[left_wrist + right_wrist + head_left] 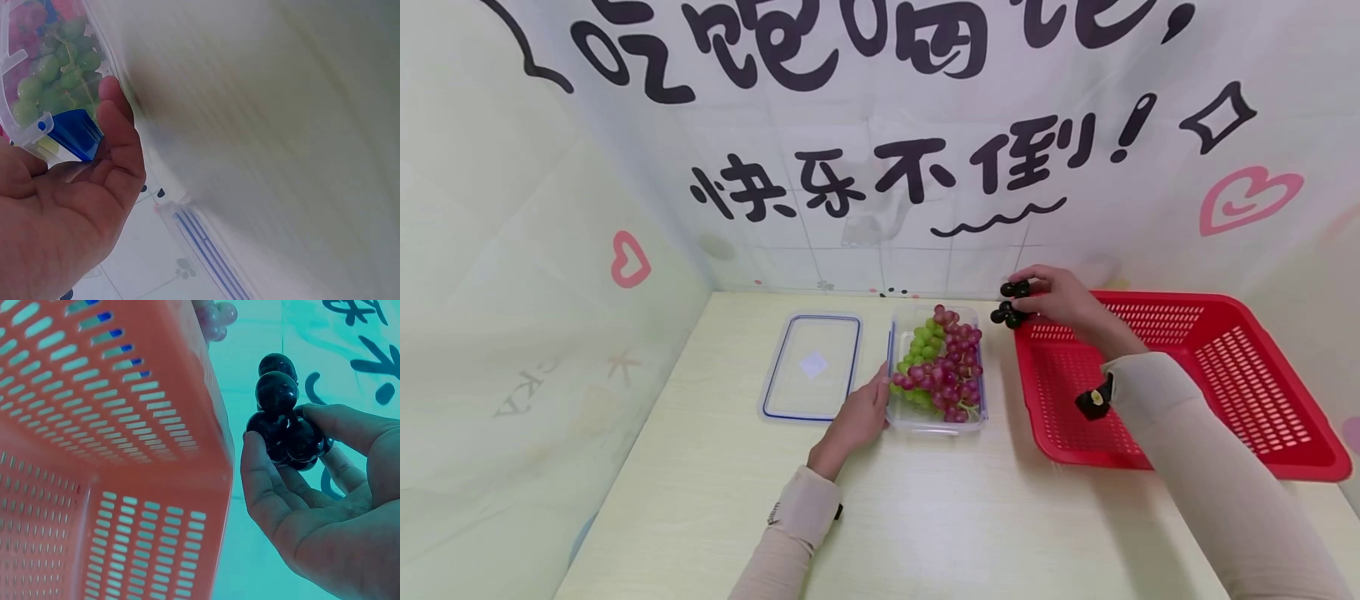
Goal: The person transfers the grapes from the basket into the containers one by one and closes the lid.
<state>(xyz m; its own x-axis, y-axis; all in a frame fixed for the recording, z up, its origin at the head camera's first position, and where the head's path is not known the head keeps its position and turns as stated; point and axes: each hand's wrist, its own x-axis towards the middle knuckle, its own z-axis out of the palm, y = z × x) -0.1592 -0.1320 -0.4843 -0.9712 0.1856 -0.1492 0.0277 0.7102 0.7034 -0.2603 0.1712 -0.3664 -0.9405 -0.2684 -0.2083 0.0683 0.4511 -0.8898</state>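
My right hand point(1063, 302) pinches a small bunch of black grapes point(1008, 315) in the air, just beyond the far left corner of the red basket point(1043, 446). In the right wrist view, thumb and fingers press on the grapes point(305, 439) from either side. A clear plastic food container point(925, 428) stands left of the basket, holding green grapes point(922, 343) and red grapes point(953, 373). With my left hand point(862, 412) I grip this container by its left side; in the left wrist view the fingers curl beside a blue latch point(76, 132).
The container's clear lid point(808, 392), with a blue seal, lies flat on the pale wooden table point(910, 517) to the left. A white printed wall covering point(880, 267) rises behind the table. The red basket has slotted walls and takes up the right side.
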